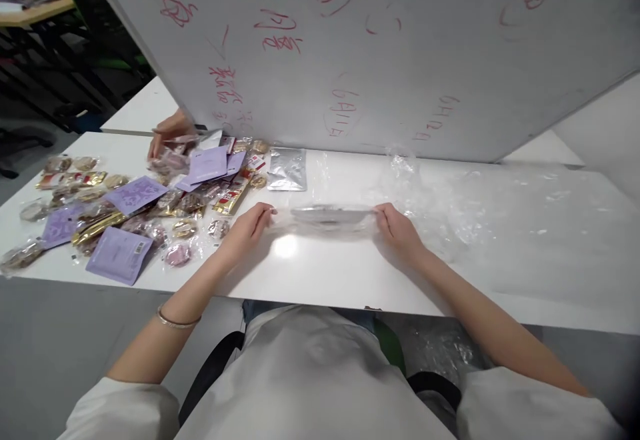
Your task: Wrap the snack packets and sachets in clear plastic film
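Observation:
A clear plastic bag (325, 225) is stretched between my two hands above the white table, with a flat silvery item (330, 213) showing in it. My left hand (251, 227) pinches the bag's left end. Closed on its right end is my right hand (399, 230). Just behind, a square silver packet (287, 169) lies flat on the table. Left of my left hand spreads a pile of wrapped snacks with purple pouches (120, 255) and gold-red sachets (232, 195).
Another person's hand (173, 135) reaches into the pile from behind the whiteboard (380, 60), which stands across the table (320, 280). Crumpled clear plastic (430, 207) and a large plastic sheet (560, 233) cover the right side. More plastic (440, 347) lies below the table's front edge.

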The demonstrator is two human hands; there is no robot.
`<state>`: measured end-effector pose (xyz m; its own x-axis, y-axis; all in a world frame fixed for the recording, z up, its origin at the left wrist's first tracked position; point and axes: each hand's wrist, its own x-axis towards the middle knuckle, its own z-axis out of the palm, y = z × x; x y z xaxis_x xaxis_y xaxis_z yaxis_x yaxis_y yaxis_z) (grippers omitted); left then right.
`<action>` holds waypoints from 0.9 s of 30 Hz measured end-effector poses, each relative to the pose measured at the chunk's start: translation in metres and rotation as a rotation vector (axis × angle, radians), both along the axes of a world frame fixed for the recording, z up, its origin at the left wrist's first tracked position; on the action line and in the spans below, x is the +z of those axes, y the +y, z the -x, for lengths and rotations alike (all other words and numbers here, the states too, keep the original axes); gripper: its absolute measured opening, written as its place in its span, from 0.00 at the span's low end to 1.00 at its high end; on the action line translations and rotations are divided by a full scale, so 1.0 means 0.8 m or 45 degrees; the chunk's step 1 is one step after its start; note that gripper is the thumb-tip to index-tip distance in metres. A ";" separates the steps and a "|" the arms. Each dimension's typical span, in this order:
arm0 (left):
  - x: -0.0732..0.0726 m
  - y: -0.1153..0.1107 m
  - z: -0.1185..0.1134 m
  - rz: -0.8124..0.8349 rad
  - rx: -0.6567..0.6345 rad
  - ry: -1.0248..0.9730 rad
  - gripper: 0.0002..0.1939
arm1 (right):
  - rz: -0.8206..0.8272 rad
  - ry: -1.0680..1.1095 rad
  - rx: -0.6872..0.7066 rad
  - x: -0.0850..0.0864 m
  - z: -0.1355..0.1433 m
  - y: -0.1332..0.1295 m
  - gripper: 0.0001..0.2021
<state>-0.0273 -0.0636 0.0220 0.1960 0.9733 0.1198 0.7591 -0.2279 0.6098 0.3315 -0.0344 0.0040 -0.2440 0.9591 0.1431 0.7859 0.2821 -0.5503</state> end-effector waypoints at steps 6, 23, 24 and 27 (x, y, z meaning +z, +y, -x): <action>-0.005 0.040 -0.038 0.090 0.091 0.536 0.18 | 0.132 -0.321 -0.341 0.006 0.025 0.015 0.17; 0.007 0.040 -0.030 -0.046 -0.166 0.285 0.18 | -0.127 -0.199 0.210 0.004 -0.014 0.009 0.15; 0.010 0.042 -0.035 -0.004 -0.102 0.297 0.17 | -0.063 -0.172 0.153 0.008 -0.008 0.010 0.14; 0.006 0.048 -0.055 0.195 -0.005 0.467 0.14 | 0.218 -0.262 -0.059 0.014 0.011 0.011 0.11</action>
